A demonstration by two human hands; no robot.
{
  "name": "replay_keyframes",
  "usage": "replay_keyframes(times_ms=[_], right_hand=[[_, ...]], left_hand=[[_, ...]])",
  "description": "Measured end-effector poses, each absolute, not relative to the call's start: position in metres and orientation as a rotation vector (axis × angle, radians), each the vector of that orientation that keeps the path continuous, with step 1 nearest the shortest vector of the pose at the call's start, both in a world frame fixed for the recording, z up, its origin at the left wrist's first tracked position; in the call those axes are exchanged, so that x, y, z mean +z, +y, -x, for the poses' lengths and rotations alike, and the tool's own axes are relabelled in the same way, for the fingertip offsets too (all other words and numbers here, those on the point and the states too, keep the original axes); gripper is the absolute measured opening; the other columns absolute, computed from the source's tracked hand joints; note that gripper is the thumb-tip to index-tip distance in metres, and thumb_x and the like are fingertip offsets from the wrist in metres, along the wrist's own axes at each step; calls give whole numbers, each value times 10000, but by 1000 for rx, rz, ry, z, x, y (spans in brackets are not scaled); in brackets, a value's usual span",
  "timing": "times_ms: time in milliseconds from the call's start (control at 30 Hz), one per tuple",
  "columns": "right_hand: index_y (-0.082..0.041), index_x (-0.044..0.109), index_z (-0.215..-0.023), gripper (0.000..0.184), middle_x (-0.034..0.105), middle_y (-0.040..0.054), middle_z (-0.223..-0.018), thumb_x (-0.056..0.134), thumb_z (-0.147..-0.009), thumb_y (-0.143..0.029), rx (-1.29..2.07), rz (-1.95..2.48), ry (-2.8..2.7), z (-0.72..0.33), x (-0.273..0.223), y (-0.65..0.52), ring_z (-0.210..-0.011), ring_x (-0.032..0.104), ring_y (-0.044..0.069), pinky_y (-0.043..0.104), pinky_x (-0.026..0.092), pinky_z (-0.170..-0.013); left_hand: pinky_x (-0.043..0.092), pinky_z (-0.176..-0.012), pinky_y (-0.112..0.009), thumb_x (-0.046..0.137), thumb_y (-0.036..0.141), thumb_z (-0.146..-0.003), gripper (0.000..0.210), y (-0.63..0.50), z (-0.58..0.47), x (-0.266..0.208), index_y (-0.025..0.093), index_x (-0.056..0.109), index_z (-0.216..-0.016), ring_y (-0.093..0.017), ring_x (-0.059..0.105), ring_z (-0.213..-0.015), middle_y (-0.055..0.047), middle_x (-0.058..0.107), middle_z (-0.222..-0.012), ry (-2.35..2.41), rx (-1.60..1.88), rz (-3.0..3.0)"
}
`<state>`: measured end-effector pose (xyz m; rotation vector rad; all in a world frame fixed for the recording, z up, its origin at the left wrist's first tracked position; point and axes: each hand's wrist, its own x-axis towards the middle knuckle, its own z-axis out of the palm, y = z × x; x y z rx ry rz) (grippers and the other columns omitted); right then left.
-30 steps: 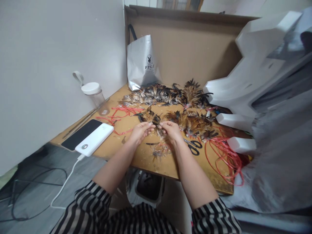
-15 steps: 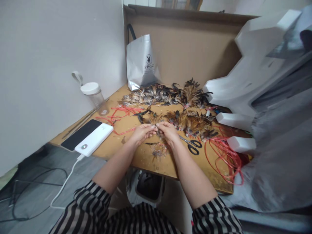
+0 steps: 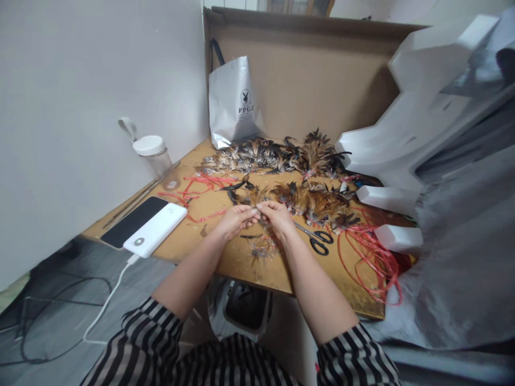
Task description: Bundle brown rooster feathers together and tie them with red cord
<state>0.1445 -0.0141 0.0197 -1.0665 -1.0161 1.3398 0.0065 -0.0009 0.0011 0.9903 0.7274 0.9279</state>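
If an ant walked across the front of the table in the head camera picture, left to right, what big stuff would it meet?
White power bank, the person's left hand, the right hand, black-handled scissors, then the big tangle of red strips.

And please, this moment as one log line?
left hand: pinching brown feather bunch; right hand: likewise; black-handled metal scissors: beside right hand
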Motion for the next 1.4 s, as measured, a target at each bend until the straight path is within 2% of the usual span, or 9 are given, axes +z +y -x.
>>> replay_keyframes(times_ms=[167,500,800,1133,1400], right_hand=[[-145,623,-679,280,564,-22,-510,708,-515,-355,1352,1130,-1090,-149,24,-15,-409,393,51,196,279,-418],[-132,614,-605,164,519,-36,-460,641,-567,-289,1178,1230,-1261,-150,18,-12,-417,385,59,205,292,-453],[-162,607,-652,211,455,-52,-430,631,-588,-362,1124,1098,-1011,-148,21,-11,-389,332,60,205,252,-413],[-161,602,-688,215,588,7,-656,625,-613,-361,1051,1086,-1101,-141,17,-12,-586,493,103,215,405,-562],[-165,600,-664,187,597,-7,-639,646,-592,-331,1084,1059,-1087,-137,16,-13,-582,507,96,228,407,-608]], left_hand=[[385,-498,-143,680,258,-636,185,2,-6,0,102,636,-725,-43,527,-539,-38,630,-675,729,989,-965],[367,-468,-132,671,267,-645,186,0,-7,4,97,630,-709,-41,520,-518,-25,607,-611,748,1016,-985],[410,-484,-121,649,208,-681,158,-1,-7,5,91,625,-785,-61,587,-587,-86,667,-797,744,973,-894],[415,-466,-89,608,123,-715,121,2,-5,1,84,629,-828,-49,595,-583,-79,668,-774,621,910,-774],[412,-491,-96,632,119,-684,41,2,-8,3,83,620,-700,-22,533,-523,-36,622,-658,650,981,-795]])
